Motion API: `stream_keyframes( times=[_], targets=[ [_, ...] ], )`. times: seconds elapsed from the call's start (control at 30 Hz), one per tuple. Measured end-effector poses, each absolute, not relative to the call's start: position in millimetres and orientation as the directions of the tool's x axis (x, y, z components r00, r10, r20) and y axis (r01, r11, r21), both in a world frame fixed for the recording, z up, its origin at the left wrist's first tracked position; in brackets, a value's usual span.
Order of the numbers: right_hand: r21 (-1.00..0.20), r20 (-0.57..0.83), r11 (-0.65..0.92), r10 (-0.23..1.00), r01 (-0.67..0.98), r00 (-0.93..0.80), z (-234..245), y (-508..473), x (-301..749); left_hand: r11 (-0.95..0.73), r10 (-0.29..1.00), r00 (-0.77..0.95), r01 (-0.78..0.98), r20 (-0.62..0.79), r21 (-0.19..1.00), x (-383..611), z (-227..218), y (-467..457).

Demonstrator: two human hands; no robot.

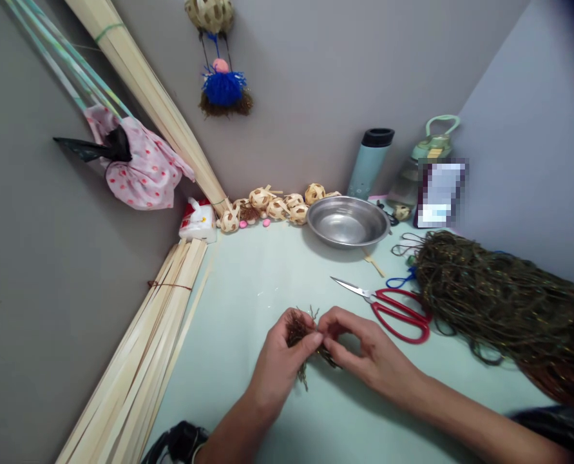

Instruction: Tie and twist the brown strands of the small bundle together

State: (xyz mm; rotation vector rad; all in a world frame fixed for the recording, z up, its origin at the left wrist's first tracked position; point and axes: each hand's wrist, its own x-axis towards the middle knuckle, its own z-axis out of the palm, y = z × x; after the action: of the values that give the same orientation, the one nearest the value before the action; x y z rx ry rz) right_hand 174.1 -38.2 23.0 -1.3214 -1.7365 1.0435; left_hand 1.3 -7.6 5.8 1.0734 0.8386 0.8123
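Note:
A small bunch of dark brown yarn (296, 327) is held over the pale green table. My left hand (287, 348) is closed around it, thumb pressed across the strands. Thumb and forefinger of my right hand (359, 341) pinch at the same bunch, right beside the left thumb; exactly which strand they grip is hidden. Loose yarn ends poke out above and below the fingers. Red-handled scissors (402, 314) lie beyond my right hand, blades pointing left. A large heap of the same dark yarn (499, 303) lies to the right.
A steel bowl (348, 222) stands at the back, beside woven bamboo balls (277, 207). Behind it are a blue tumbler (371, 164), a water bottle (429, 154) and a propped phone (441, 193). Bamboo strips (136, 361) line the left edge, near a tissue pack (197, 222).

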Motion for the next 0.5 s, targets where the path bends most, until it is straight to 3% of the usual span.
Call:
stream_keyframes(
  times=[0.5],
  targets=[
    [-0.868,0.112,0.208,0.967,0.452,-0.23,21.6,-37.8,173.4,0.254,0.879,0.443,-0.122,-0.176,0.959,1.2,6.1,-6.3]
  ],
)
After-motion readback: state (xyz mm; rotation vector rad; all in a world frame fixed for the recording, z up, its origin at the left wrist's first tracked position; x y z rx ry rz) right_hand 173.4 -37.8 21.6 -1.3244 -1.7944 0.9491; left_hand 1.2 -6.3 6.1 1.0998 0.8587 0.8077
